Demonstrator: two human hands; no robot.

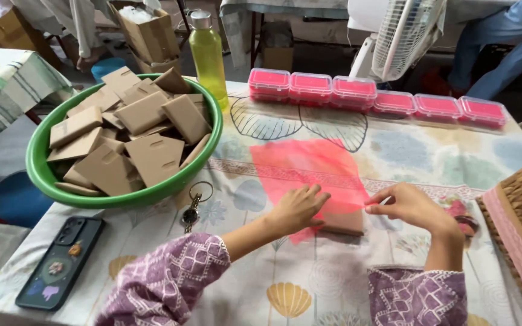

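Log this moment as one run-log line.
left hand: flat on pink sheet | right hand: pinching sheet edge | brown card: under sheet | green basin: cards

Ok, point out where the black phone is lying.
In the head view, the black phone in its decorated case lies at the table's near left corner, just below the green bowl of brown cardboard pieces and left of the keyring.

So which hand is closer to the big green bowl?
The left hand. It presses the pink sheet just right of the green bowl; the right hand pinches the sheet's far edge.
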